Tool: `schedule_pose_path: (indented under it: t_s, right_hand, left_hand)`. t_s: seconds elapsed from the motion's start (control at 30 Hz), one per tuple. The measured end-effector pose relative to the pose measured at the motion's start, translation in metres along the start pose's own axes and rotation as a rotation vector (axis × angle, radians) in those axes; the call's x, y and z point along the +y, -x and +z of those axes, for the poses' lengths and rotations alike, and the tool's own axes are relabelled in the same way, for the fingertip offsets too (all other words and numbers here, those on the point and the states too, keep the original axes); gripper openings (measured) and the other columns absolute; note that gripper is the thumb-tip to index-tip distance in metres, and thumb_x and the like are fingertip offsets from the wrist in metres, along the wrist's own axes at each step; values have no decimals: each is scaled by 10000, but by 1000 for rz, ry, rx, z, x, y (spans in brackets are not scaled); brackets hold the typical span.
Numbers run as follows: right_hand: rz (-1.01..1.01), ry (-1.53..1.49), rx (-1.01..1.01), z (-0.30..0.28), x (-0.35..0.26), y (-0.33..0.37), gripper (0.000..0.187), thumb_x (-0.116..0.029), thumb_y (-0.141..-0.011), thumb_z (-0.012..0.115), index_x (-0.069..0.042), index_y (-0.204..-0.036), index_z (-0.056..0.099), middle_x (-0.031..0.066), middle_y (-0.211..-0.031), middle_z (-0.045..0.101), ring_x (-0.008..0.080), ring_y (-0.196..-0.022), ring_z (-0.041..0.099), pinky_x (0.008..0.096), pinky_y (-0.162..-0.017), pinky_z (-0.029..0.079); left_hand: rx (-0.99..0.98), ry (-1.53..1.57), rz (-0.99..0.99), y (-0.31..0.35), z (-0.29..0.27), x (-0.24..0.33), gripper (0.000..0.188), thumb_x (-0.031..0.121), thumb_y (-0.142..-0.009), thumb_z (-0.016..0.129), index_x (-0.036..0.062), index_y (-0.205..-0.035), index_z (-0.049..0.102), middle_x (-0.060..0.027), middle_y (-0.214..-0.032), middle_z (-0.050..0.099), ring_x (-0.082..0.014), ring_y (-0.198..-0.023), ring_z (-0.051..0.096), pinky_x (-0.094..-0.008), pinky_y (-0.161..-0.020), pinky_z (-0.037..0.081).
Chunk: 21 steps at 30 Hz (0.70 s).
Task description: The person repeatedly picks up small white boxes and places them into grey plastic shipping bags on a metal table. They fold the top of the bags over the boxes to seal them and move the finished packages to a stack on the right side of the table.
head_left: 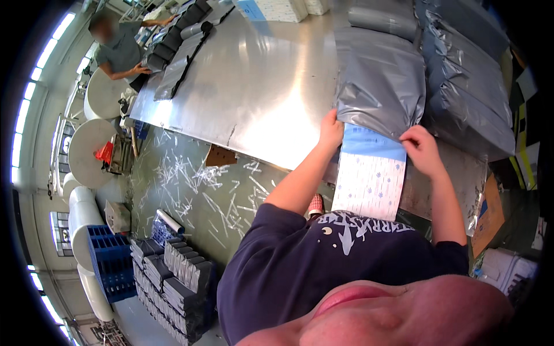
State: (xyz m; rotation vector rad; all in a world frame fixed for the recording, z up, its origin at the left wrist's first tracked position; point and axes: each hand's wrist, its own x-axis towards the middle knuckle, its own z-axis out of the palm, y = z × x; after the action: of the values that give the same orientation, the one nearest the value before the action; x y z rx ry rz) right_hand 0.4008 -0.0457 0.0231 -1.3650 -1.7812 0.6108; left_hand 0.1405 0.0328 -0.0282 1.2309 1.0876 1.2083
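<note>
A grey plastic bag [378, 81] lies on the metal table in front of me, with its mouth toward my body. Out of that mouth sticks a white and blue package [369, 181] with small blue prints, its near end reaching past the table edge to my shirt. My left hand [331, 130] is closed on the left edge of the bag's mouth. At the opposite corner, my right hand [422, 150] pinches the bag's rim between thumb and fingers. The package's far part is hidden inside the bag.
Filled grey bags [470, 86] are piled at the right. Far away stand white packages [274, 8]. Across the metal table [248, 86], a person [121, 52] handles a row of grey bundles [173, 40]. Stacked grey packs [173, 288] and strewn strips [184, 187] lie on the floor at left.
</note>
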Motion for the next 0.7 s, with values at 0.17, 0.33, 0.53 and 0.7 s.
schedule_pose_path:
  t_s: [0.17, 0.33, 0.53, 0.7]
  right_hand:
    - [202, 360, 1, 15, 30, -56, 374, -153, -801, 550, -13, -1148, 535, 229, -982, 613, 345, -885, 601, 390, -770, 475]
    - [433, 399, -23, 15, 76, -61, 274, -231, -818, 578, 4, -940, 647, 235, -933, 645, 371, -872, 625, 400, -769, 481]
    - [359, 81, -311, 5, 29, -33, 255, -175, -791, 657, 24, -950, 651, 144, -839, 686, 125, -745, 610, 314, -683, 483]
    - [280, 12, -788, 25, -25, 130, 326, -123, -725, 663, -42, -1040, 640, 158, -1042, 643, 230, -946, 606, 347, -836, 461]
  left_hand:
    - [-310, -1143, 532, -57, -17, -39, 157, 73, -812, 486, -16, -933, 533, -239, -958, 565, -402, -935, 578, -443, -776, 492]
    - [-509, -1201, 336, -39, -18, 21, 200, 104, -802, 497, 0, -960, 563, -214, -1009, 599, -375, -909, 600, -437, -785, 496]
    - [-782, -1111, 210, -55, -44, 53, 140, 111, -704, 576, 21, -775, 657, -198, -796, 643, -374, -782, 620, -453, -669, 494]
    - [-1309, -711, 192, 75, -101, 23, 212, 115, -640, 638, 20, -828, 662, -189, -817, 651, -266, -776, 623, -374, -732, 482]
